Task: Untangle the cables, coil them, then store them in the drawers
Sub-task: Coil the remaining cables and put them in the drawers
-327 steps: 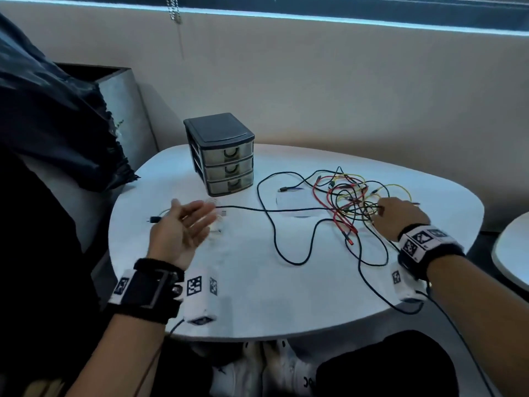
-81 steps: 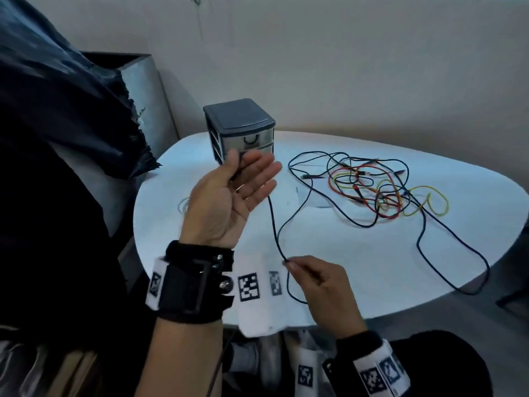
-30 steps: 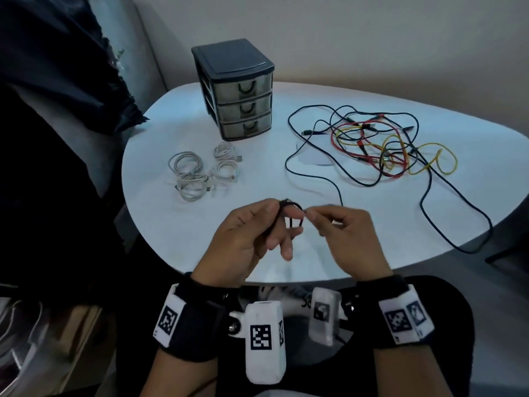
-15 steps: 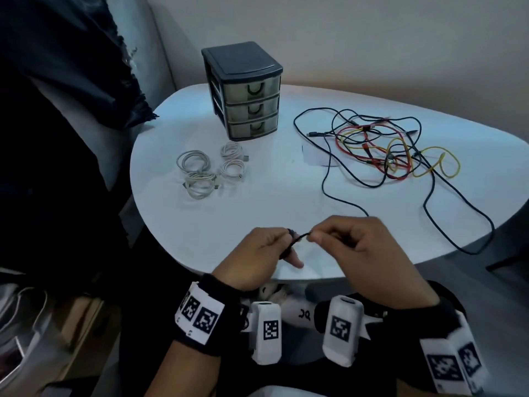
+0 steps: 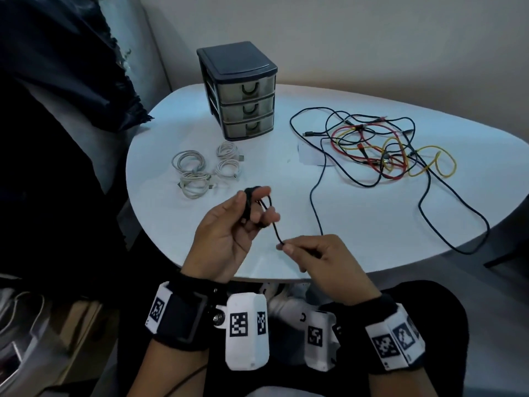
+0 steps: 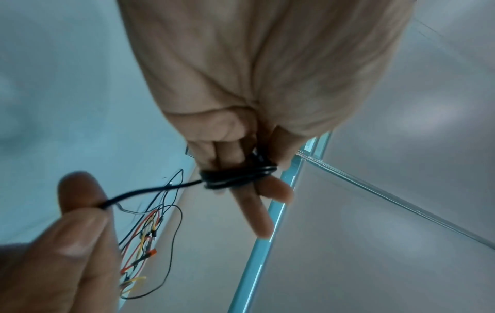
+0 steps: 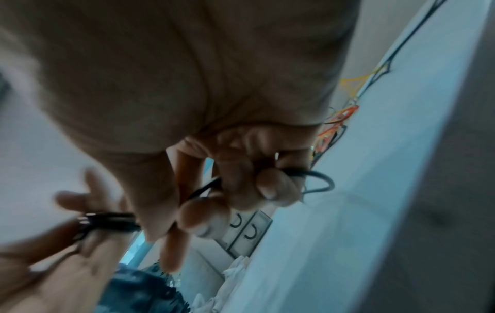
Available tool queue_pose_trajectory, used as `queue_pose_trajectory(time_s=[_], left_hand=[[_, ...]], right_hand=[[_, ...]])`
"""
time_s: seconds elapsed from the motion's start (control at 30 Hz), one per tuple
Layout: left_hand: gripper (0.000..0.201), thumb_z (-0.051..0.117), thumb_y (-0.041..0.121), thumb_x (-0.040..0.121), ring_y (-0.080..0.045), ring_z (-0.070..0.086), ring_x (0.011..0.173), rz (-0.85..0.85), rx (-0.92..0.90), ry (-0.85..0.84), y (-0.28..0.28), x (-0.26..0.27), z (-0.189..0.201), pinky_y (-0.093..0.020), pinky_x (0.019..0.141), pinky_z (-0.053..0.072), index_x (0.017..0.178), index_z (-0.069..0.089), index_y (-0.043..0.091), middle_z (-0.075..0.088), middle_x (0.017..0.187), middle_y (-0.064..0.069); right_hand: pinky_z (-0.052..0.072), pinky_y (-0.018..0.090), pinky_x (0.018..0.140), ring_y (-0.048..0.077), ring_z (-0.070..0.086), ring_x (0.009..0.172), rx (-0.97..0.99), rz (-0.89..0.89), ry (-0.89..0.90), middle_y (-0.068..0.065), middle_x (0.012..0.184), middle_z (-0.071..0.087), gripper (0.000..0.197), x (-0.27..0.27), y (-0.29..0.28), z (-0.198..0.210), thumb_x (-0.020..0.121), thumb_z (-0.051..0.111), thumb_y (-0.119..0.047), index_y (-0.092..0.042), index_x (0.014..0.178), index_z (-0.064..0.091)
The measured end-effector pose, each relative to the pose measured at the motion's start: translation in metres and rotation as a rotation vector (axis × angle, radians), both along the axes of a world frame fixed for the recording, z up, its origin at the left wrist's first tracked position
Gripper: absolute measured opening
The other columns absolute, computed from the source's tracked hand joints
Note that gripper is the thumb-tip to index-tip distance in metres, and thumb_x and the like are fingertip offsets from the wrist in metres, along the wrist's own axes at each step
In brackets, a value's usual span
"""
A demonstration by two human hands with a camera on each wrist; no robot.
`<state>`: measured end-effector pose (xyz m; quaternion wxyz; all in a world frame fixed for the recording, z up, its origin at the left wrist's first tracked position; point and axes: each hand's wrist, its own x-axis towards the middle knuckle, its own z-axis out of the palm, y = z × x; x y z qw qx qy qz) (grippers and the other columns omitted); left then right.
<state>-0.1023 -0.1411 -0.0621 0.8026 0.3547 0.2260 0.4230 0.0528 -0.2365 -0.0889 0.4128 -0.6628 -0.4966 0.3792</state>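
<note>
A rounded white table (image 5: 357, 224) carries a dark three-drawer organizer (image 5: 240, 90), four coiled white cables (image 5: 206, 171) beside it, and a tangle of black, red and yellow cables (image 5: 380, 150).

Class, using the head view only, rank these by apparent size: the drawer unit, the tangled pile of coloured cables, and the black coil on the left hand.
1. tangled pile
2. drawer unit
3. black coil on the left hand

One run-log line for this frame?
left hand: black cable wrapped round fingers | right hand: pinches cable | drawers: closed
</note>
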Motion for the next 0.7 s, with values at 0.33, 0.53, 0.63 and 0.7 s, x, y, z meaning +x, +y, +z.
queue_pose_trajectory(time_s=[0.33,0.53,0.63,0.7], left_hand=[[0.035,0.042,0.017,0.106,-0.003,0.071,0.084,0.204,0.486,0.756,0.001,0.009,-0.042,-0.020,0.083,0.045,0.080,0.065,0.010,0.072,0.099,0.008],[0.043,0.041,0.028,0.105,-0.022,0.066,0.064,-0.070,0.426,0.579,-0.009,0.011,-0.023,-0.030,0.080,0.046,0.094,0.069,-0.002,0.055,0.056,0.006],[0.039,0.047,0.028,0.101,-0.021,0.057,0.052,-0.116,0.232,0.259,-0.007,0.012,-0.001,-0.028,0.084,0.051,0.092,0.075,0.003,0.043,0.053,0.004],[0.038,0.046,0.027,0.098,-0.016,0.055,0.050,-0.039,0.120,0.046,0.000,0.012,0.012,-0.027,0.086,0.054,0.091,0.075,0.004,0.041,0.052,0.004]], right_hand=[[0.032,0.017,0.053,0.010,0.047,0.053,0.066,0.278,-0.348,-0.006,0.058,0.056,0.020,-0.006,-0.007,0.057,0.100,0.053,-0.027,-0.022,0.092,0.071],[0.034,0.019,0.054,0.005,0.041,0.054,0.244,-0.025,-0.193,0.004,0.065,0.061,0.016,0.026,0.041,0.057,0.095,0.061,-0.016,-0.017,0.084,0.072],[0.043,0.026,0.064,0.012,0.053,0.065,0.250,-0.042,-0.109,0.008,0.077,0.070,0.013,0.033,0.063,0.041,0.094,0.065,-0.018,-0.016,0.087,0.075],[0.045,0.024,0.067,0.007,0.058,0.068,0.217,0.016,-0.147,-0.005,0.077,0.073,0.015,0.032,0.068,0.029,0.095,0.063,-0.022,-0.016,0.096,0.077]])
